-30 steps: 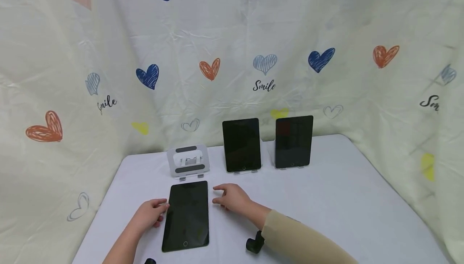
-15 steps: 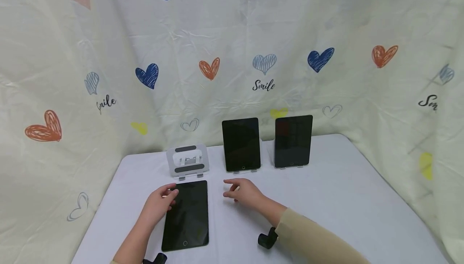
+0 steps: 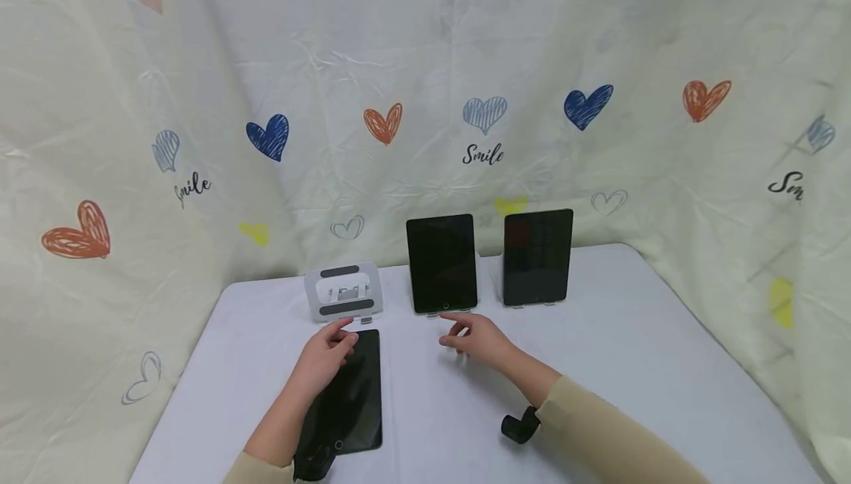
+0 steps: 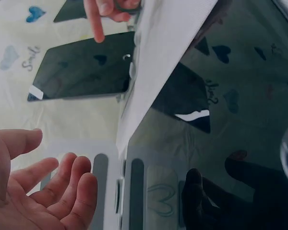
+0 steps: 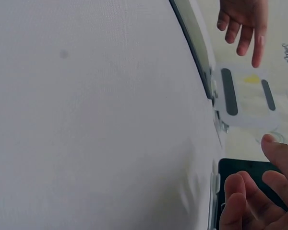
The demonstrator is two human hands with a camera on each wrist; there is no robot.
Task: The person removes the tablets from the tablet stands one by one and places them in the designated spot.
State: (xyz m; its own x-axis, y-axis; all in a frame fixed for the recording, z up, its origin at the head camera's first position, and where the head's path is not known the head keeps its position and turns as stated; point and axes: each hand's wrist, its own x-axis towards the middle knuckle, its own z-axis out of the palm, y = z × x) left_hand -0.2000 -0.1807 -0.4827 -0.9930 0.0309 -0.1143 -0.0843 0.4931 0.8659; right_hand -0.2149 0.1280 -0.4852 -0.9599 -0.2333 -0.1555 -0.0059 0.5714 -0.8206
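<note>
A black tablet (image 3: 362, 403) lies face up on the table, its glossy screen (image 4: 245, 139) filling the right of the left wrist view. Over its upper left part hovers my left hand (image 3: 326, 358), fingers loosely bent and holding nothing (image 4: 53, 196). Just beyond that hand stands a white tablet stand (image 3: 310, 299) with dark grey pads and no tablet on it. My right hand (image 3: 484, 338), fingers relaxed and holding nothing, is in front of the middle tablet (image 3: 442, 262), which leans upright on a stand. In the right wrist view, the right hand's fingers (image 5: 273, 191) overlap a dark tablet.
Another tablet (image 3: 537, 256) stands upright on a stand at the back right. White cloth covers the table (image 3: 631, 351). A curtain (image 3: 425, 48) printed with hearts hangs behind it. Black wrist cameras (image 3: 521, 425) sit at both wrists.
My left hand has moved from the flat tablet's left edge forward and right over its upper part. My right hand has moved away from the flat tablet, right and forward. The tablets stay put.
</note>
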